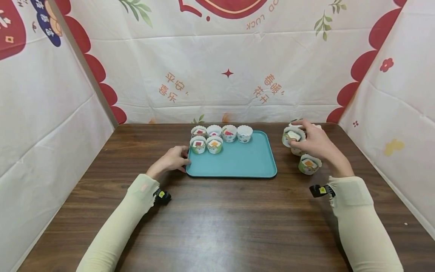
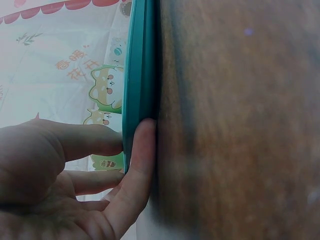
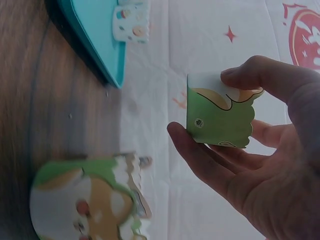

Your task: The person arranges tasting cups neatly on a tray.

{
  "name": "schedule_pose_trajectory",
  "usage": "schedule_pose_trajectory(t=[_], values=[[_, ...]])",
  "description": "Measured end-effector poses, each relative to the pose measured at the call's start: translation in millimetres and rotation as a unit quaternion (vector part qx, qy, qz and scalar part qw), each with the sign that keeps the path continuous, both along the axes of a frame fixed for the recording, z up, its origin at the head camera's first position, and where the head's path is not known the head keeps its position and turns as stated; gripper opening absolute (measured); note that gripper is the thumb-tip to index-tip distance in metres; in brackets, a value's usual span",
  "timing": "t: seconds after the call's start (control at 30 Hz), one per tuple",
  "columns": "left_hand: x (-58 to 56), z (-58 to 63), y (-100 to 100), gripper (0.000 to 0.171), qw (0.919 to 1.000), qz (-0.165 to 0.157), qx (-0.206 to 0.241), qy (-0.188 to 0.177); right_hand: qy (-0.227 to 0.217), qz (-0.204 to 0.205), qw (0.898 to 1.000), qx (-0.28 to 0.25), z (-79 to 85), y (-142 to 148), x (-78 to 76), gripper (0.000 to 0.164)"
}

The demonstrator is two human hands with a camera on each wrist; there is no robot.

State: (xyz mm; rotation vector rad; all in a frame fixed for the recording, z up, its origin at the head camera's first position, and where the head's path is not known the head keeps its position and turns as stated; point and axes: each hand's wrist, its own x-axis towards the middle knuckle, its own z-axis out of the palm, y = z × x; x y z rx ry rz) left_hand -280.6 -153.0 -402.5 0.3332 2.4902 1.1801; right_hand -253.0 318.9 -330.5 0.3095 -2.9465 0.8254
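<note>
Six paper cups with scalloped rims stand on one teal rectangular tray (image 1: 238, 160): four in the far row and two in the near row at its left end. Both near cups are green and white, one with a red square piece (image 1: 198, 145) on white inside, the other with an orange one (image 1: 214, 145). The tray rests on a dark wood-grain counter (image 1: 217, 226).

To the tray's right, well apart from it, one green-and-white paper cup with a pale filling (image 1: 293, 136) is in the person's right hand (image 1: 314, 141), raised off the counter. That hand is partly closed, pinching the cup's sides between thumb and fingers. At least two more cups sit beneath and near it, the nearest to the person being a green-and-white cup with an orange piece (image 1: 309, 164); the hand covers part of the group, so their full count cannot be told.

The left hand (image 1: 172, 158) is lightly bent at the tray's left edge, the rim pinched between its digits, with one finger against the outer wall.
</note>
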Motion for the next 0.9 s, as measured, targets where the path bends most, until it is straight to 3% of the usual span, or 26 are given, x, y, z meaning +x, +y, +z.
schedule_pose_trajectory(t=[0.4,0.63,0.9], values=[[-2.1,-2.0,-0.7,0.063,1.0000,0.005,-0.006,0.001,0.002,0.052,0.998,0.019,-13.8,-30.3,-7.8,0.063],[-3.0,-2.6,0.9,0.063,1.0000,0.002,-0.009,0.004,0.018,0.064,0.998,0.023,-21.6,-47.5,-10.9,0.060],[-1.9,-1.5,0.2,0.063,0.9999,0.002,-0.009,0.006,0.006,0.078,0.997,0.024,-30.7,-74.1,-19.7,0.058]])
